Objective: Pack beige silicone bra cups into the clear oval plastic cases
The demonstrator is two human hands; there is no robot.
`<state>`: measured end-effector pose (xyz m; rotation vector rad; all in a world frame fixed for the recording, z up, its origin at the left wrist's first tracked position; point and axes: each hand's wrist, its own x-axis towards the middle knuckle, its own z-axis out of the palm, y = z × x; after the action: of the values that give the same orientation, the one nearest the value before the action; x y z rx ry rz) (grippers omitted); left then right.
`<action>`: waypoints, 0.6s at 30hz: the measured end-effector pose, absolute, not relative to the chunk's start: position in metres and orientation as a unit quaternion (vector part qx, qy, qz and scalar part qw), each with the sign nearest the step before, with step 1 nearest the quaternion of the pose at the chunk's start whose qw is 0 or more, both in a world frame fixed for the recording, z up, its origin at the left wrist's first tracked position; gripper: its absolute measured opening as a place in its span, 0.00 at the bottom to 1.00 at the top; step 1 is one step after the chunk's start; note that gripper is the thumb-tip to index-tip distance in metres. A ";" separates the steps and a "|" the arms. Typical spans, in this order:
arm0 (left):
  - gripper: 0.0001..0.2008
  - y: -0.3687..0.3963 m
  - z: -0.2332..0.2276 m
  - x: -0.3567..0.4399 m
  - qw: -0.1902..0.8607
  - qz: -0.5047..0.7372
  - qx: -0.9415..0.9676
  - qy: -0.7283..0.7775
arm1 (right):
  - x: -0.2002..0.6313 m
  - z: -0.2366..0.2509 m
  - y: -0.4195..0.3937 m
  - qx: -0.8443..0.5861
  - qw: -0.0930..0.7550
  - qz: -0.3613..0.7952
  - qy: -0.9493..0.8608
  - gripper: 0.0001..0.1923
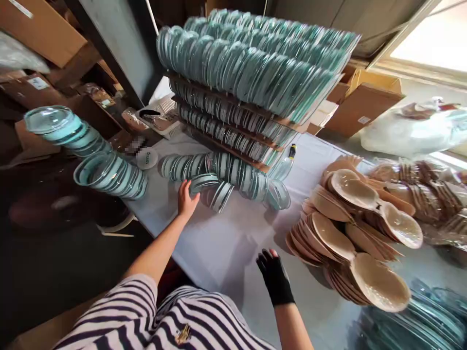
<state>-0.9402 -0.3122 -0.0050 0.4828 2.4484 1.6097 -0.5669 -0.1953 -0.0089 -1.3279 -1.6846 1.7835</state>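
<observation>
My bare left hand (187, 200) reaches to a short stack of clear, teal-tinted round shells (204, 182), with fingers and thumb closed at its left edge. Beside it, another small stack of shells (221, 197) lies tilted on the table. A longer row of nested shells (233, 170) stretches just behind these. My right hand (272, 272) wears a black glove with bare fingertips. It hovers low over the table, fingers stretched out, holding nothing. Nearest to it on the right are stacks of beige molded double cups (332, 236).
Tiered boards loaded with rows of clear shells (251, 68) rise at the back of the white-covered table (204, 243). Leaning shell stacks (109, 175) stand at the left edge. A yellow-black handled tool (292, 151), plastic-wrapped cups (419, 177) and cardboard boxes (368, 109) are beyond.
</observation>
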 end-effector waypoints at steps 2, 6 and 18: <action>0.31 -0.300 -0.007 -0.983 0.065 0.482 0.254 0.836 | -0.644 -0.014 -0.183 -0.495 0.149 0.677 -0.525 0.27; 0.27 -0.283 -0.016 -1.002 0.110 0.392 0.354 0.842 | -0.769 -0.014 -0.170 -0.508 0.123 0.637 -0.566 0.45; 0.28 -0.289 -0.034 -0.934 0.419 0.460 0.207 0.755 | -0.802 -0.018 -0.175 -0.486 0.109 0.506 -0.704 0.48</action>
<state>-0.9342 -0.2888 -0.0341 0.5194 1.8931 1.1540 -0.8019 -0.1745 -0.0177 -1.4288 -2.0711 1.4878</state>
